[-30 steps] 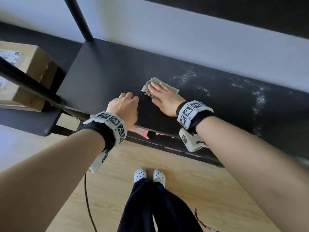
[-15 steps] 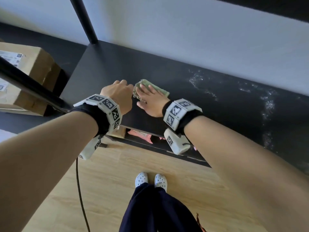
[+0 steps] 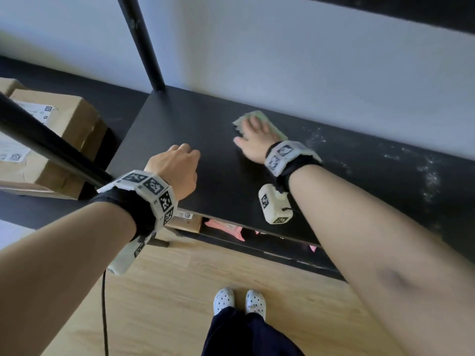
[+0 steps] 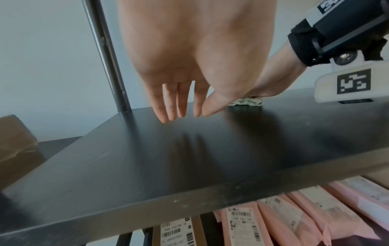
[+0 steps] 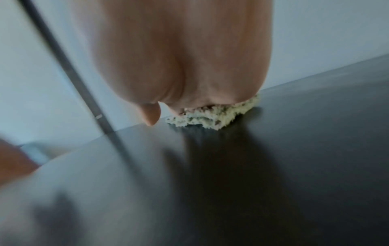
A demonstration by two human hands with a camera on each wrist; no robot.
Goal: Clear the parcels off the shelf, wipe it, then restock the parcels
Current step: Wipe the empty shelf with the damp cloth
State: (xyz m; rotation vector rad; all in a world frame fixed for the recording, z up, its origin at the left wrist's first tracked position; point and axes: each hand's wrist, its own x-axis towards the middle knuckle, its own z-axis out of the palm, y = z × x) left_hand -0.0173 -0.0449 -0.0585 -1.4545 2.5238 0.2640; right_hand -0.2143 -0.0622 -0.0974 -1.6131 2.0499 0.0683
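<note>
On the black shelf (image 3: 210, 176), a crumpled pale-green cloth (image 3: 257, 118) under the flat right hand (image 3: 254, 142); left hand (image 3: 177, 170) loose, empty.

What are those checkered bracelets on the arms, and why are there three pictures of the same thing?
Those bracelets carry small cameras. One picture comes from a camera on the person's head, looking down; the other two come from each wrist, looking along the fingers. No robot here, just a person cleaning.

The right hand presses flat on a green cloth, wiping the black shelf. White dust shows on the part further right. The left hand holds nothing; in the left wrist picture its fingers hang relaxed above the shelf.

Brown cardboard boxes sit to the left, and pink parcels lie on the shelf below.
</note>
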